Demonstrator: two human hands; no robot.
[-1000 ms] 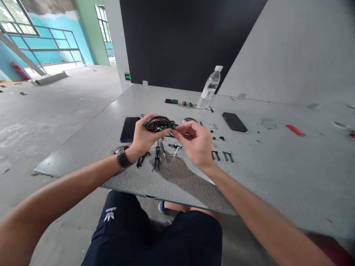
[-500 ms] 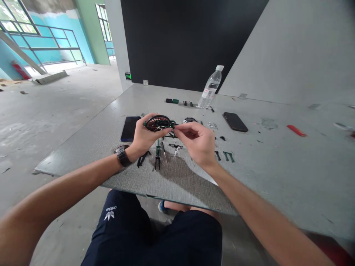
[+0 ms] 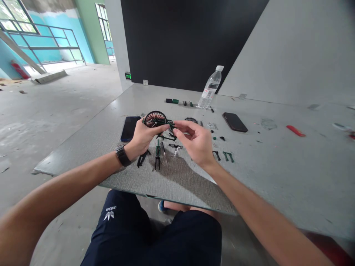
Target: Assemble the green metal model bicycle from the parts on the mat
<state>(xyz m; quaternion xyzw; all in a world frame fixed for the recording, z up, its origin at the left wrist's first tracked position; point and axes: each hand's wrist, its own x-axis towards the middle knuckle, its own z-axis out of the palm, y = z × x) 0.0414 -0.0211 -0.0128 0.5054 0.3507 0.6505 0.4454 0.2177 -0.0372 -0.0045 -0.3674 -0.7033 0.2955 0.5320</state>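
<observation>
My left hand (image 3: 142, 135) grips a small model bicycle (image 3: 169, 136), a dark green frame with one black spoked wheel (image 3: 155, 120) fitted, held just above the table. Its thumb lies along the frame below the wheel. At the frame's right end, the thumb and fingertips of my right hand (image 3: 195, 140) close on the bicycle near its crank; any tiny part between them is hidden. Under the hands lie a green and black fork (image 3: 158, 157), a screwdriver (image 3: 164, 150), black parts (image 3: 143, 158) and a small silvery part (image 3: 176, 151).
A second wheel (image 3: 191, 120) lies behind my right hand. Green brackets (image 3: 229, 156) and several tiny parts lie to its right. Two phones (image 3: 130, 127) (image 3: 235, 122), a water bottle (image 3: 211, 88) and a red object (image 3: 296, 130) rest on the grey table (image 3: 277, 177).
The model bicycle has tilted, so its wheel faces me more and sits slightly higher and further left. My right fingertips have shifted slightly on the frame.
</observation>
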